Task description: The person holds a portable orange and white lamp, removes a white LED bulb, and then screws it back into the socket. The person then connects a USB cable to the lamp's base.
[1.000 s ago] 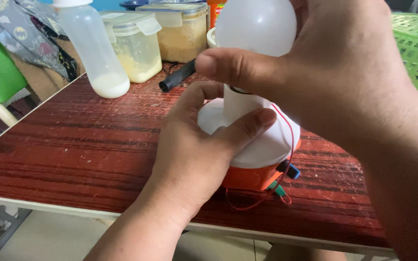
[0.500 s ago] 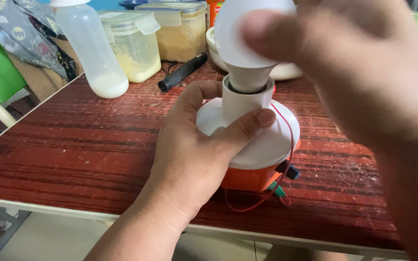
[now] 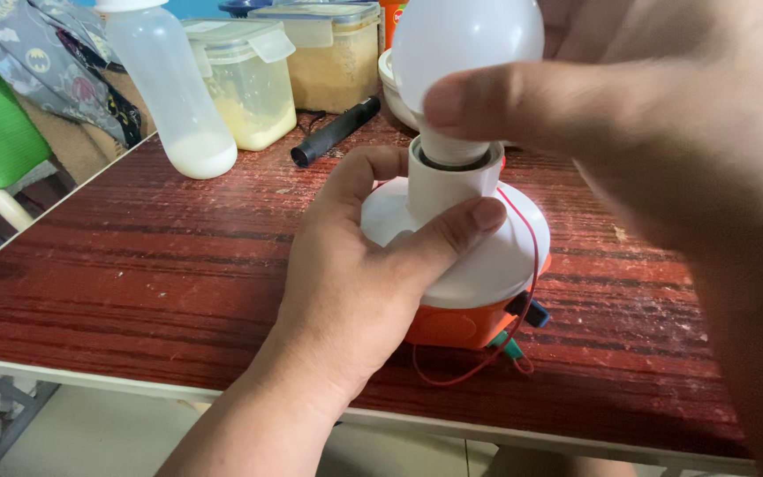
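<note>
Bulb (image 3: 468, 44), white and round, stood with its neck in the white lamp socket (image 3: 452, 181) near the middle of the table (image 3: 117, 291), and your right hand (image 3: 655, 132) was closed around its globe from above, thumb laid across the front. That grip put your fingers where they could turn the globe about its upright axis. Your left hand (image 3: 359, 291) was clamped on the socket, thumb pressed against its collar and the other fingers curled round the far side, with the palm over the wide white base plate (image 3: 496, 256); held that way, the fitting looked braced against twisting. The plate sat on an orange box (image 3: 452, 325), and a thin red wire (image 3: 470, 371) looped out below it beside small blue and green connectors.

At the back of the table stood a baby bottle (image 3: 169, 97) with a little milk in it, two clear lidded containers (image 3: 249, 84) of pale powder, and a black pen-like tool (image 3: 336, 132).

Much was hidden. Your right hand covered most of the bulb's right side and blurred close to the camera. The bulb's threaded base sat inside the collar, so how deep it was seated could not be told. A white bowl behind the bulb showed only its rim.
</note>
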